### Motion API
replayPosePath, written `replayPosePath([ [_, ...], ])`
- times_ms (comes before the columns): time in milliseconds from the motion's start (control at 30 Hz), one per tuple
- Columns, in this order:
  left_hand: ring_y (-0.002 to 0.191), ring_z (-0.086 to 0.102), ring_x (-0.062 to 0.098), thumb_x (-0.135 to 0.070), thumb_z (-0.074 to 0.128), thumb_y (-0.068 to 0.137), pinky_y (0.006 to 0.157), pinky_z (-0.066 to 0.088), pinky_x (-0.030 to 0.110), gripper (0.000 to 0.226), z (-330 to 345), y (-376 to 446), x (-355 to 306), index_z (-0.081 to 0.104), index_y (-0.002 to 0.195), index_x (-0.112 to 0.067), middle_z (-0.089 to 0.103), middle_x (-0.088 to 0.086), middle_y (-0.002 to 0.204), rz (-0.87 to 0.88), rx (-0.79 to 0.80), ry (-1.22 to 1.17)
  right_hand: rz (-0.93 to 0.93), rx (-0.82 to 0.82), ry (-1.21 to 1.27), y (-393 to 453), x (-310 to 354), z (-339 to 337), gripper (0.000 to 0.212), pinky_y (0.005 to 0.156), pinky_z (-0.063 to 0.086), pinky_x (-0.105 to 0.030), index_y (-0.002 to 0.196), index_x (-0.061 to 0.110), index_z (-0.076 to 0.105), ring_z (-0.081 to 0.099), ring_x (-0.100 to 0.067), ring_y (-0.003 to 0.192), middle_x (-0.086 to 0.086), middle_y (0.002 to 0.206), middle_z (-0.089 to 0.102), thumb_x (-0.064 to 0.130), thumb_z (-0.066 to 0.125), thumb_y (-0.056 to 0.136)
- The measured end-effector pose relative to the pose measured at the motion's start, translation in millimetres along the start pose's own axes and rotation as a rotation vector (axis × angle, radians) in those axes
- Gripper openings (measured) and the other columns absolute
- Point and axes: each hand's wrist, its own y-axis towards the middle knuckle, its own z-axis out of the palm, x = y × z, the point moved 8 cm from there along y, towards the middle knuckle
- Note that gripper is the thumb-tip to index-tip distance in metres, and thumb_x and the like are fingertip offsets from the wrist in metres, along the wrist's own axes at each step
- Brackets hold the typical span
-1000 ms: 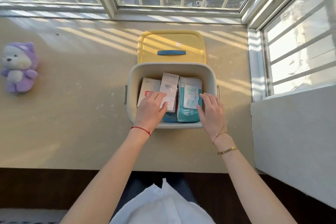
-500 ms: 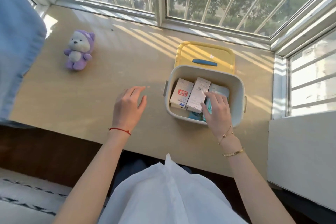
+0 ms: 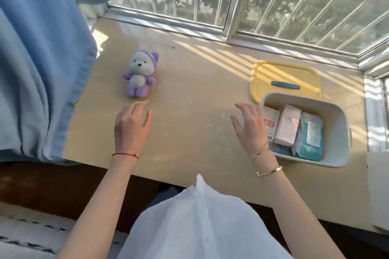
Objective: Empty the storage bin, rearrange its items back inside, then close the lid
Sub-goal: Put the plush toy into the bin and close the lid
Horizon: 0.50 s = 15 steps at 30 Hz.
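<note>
The white storage bin (image 3: pixel 336 115) stands open at the right of the beige table (image 3: pixel 189 124). Inside stand a red-and-white box (image 3: pixel 271 121), a white box (image 3: pixel 287 127) and a teal wipes pack (image 3: pixel 310 139). Its yellow lid (image 3: pixel 284 73) with a blue handle lies flat just behind it. A purple plush bear (image 3: pixel 140 74) lies at the left. My left hand (image 3: pixel 131 126) hovers below the bear, fingers apart, holding nothing. My right hand (image 3: pixel 250 125) is just left of the bin's rim, also spread and empty.
A blue curtain (image 3: pixel 40 65) hangs over the table's left edge. Barred windows (image 3: pixel 231 0) run along the far side and a white wall (image 3: pixel 379 191) closes the right. The table's front edge is near my white shirt (image 3: pixel 197 223).
Both hands left the bin: the left one moved far left toward the bear, the right one came out over the bin's left rim. The view swung left.
</note>
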Motion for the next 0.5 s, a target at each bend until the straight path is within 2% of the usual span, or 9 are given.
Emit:
replayPosePath([
  [100, 0.091, 0.06, 0.028, -0.018, 0.061, 0.087, 0.081, 0.047, 0.039, 0.028, -5.1, 24.6, 50.4, 0.063, 0.115, -0.012, 0.066, 0.007, 0.106, 0.011, 0.021, 0.005, 0.035, 0.01, 0.035, 17.6, 41.9, 36.7, 0.032, 0.096, 0.039, -0.032, 0.12, 0.008, 0.057, 0.051, -0.028, 0.108, -0.009, 0.113, 0.061, 0.017, 0.06, 0.089],
  [300, 0.094, 0.059, 0.03, -0.021, 0.058, 0.088, 0.083, 0.048, 0.04, 0.03, 11.3, 82.7, 147.6, 0.062, 0.116, -0.011, 0.066, 0.009, 0.106, 0.019, 0.069, -0.018, 0.092, 0.074, 0.094, 64.3, 118.8, 125.0, 0.033, 0.092, 0.046, -0.039, 0.12, 0.007, 0.056, 0.052, -0.031, 0.106, -0.011, 0.112, 0.061, 0.019, 0.061, 0.09],
  [400, 0.095, 0.059, 0.031, -0.022, 0.058, 0.087, 0.083, 0.046, 0.04, 0.033, 34.0, 111.2, 181.1, 0.061, 0.118, -0.011, 0.065, 0.01, 0.105, -0.012, 0.116, -0.024, 0.117, 0.13, 0.091, 92.4, 140.8, 170.1, 0.035, 0.087, 0.048, -0.04, 0.121, 0.006, 0.056, 0.052, -0.032, 0.104, -0.011, 0.113, 0.061, 0.023, 0.06, 0.09],
  [500, 0.103, 0.058, 0.03, -0.023, 0.059, 0.088, 0.085, 0.046, 0.039, 0.036, 60.6, 137.5, 202.0, 0.059, 0.121, -0.01, 0.063, 0.011, 0.111, -0.063, 0.162, -0.081, 0.147, 0.186, 0.102, 122.4, 151.8, 213.1, 0.037, 0.09, 0.046, -0.039, 0.122, 0.004, 0.056, 0.052, -0.034, 0.105, -0.013, 0.115, 0.06, 0.025, 0.06, 0.09],
])
